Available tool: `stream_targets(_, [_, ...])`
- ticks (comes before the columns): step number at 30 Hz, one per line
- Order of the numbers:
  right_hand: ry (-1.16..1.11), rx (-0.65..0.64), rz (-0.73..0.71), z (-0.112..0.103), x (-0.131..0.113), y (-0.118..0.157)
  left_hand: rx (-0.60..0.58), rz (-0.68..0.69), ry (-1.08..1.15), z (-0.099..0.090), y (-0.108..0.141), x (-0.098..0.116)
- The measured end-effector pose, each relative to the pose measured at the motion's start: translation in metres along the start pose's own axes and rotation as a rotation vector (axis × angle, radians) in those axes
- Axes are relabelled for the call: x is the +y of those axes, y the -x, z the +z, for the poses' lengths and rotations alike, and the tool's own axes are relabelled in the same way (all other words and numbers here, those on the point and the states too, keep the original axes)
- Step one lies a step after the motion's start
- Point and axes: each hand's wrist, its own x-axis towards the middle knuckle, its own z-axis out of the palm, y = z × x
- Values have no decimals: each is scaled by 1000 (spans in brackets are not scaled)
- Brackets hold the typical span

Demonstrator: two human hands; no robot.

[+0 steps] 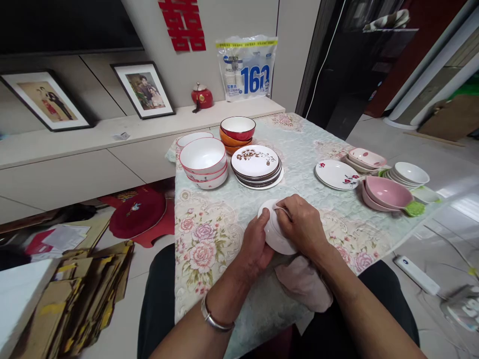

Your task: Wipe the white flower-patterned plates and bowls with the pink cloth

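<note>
- The left hand [256, 244] is curled around the near-left edge of a small white plate [275, 238], thumb on the upper face, fingers underneath, so it has a firm hold;
- the right hand [302, 224] lies over the plate's right side, fingers bent tightly inward against it; a pale fold shows at the fingertips, though I cannot tell whether it is cloth in the grip;
- the plate is between the two hands, tilted, above the table's near edge;
- just below the right hand and wrist hangs a pale cloth [305, 285]; a silver bangle [213, 319] circles the left wrist;
- ahead of the hands stands a stack of plates with brown flowers [256, 162]; to its left, red-rimmed white bowls [205, 167], stacked; behind it, a red bowl [241, 130] sits on orange bowls [228, 142];
- ahead and to the right of the hands lie flat white plates with red flowers [335, 175]; farther right, pink bowls [389, 192] and stacked small white bowls [411, 173];
- under all these spreads a flowered tablecloth [297, 172];
- well beyond the hands, a long cabinet [157, 130] bears two framed photos [144, 92], a red jar [202, 97] and a printed bag [247, 70];
- low at the left of the hands, flattened cardboard [71, 304] lies in a pile.
</note>
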Motion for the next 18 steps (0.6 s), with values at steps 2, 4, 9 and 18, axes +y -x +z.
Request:
stream_targets(2, [-76,-53,-47,-2,-2,0,5,-7,7,-2,-1,1])
stream_targets(4, [-176,-146,-98,-9,-4,0,23,-15,19,-4,-2,2])
stream_targets(9, [-279,-394,-58,-33,2,-2,47,-46,31,-4,-4,4])
stream_targets(18, [5,-143,97,-13,2,-4,39,-31,10,0,-2,2])
